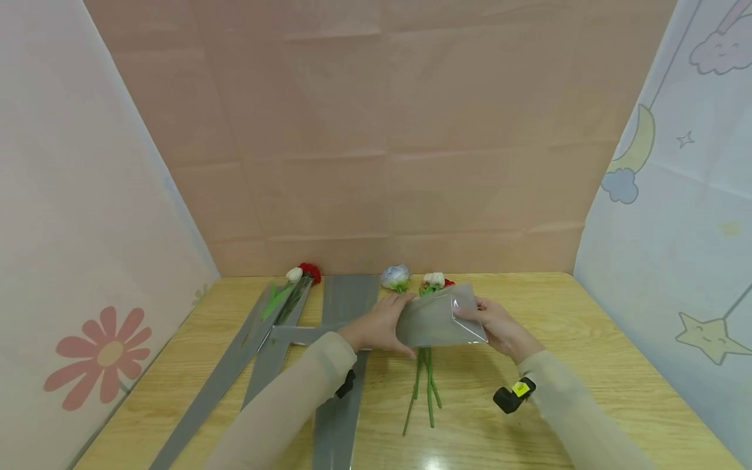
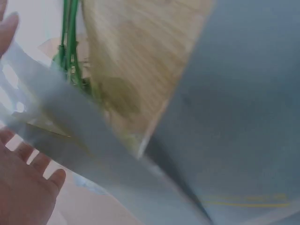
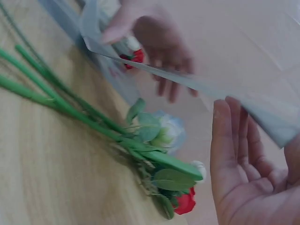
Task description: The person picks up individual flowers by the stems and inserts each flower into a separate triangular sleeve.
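Spanning the space between both hands, the grey translucent sheet point(image 1: 431, 324) is held above the tabletop point(image 1: 587, 365), its long axis running left to right across green stems point(image 1: 429, 391) that point toward the person. The right hand point(image 1: 499, 328) pinches the sheet's right end, wrist angled inward; the left hand point(image 1: 380, 324) is spread at the left end, thumb well apart from its fingers, forearm reaching diagonally forward.
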The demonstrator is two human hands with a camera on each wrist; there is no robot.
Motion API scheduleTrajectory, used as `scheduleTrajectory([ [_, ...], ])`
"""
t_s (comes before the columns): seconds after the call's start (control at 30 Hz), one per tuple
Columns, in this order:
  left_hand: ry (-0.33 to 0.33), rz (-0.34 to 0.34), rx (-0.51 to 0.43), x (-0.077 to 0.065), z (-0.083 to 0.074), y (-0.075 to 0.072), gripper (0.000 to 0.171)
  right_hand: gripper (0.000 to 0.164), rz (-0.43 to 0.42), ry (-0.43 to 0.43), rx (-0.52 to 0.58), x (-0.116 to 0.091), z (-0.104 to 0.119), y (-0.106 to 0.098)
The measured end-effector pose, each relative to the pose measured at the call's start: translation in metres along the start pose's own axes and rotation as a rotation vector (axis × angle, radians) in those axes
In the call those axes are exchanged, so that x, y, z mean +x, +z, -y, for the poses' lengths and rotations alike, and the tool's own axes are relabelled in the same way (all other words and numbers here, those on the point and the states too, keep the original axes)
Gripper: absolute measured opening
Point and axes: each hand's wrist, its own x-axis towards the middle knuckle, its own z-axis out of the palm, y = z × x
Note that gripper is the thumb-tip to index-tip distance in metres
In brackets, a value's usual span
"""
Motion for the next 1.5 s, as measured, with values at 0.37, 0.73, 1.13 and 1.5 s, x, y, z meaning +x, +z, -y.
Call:
scheduleTrajectory([
  [0.37, -0.018, -0.142, 0.052, 0.005, 0.001, -0.008, 0.089, 0.053, -0.045, 0.023, -0.079, -0.004, 0.006, -0.011],
  [0.73, 0.055, -0.127, 0.156, 0.009, -0.006, -0.011, 0.096, 0.059, -0.106, 0.04, -0.215, 0.0, 0.004, 0.001],
  [1.13, 0.028, -0.123, 0.11, 0.009, -0.011, -0.009, 0.105, 0.06, -0.142, 0.015, -0.267, 0.004, 0.003, 0.007],
  [1.5, 0.019, -0.114, 0.091, 0.012, -0.009, -0.015, 0.091, 0.05, -0.203, -0.036, -0.428, 0.006, 0.005, 0.006],
])
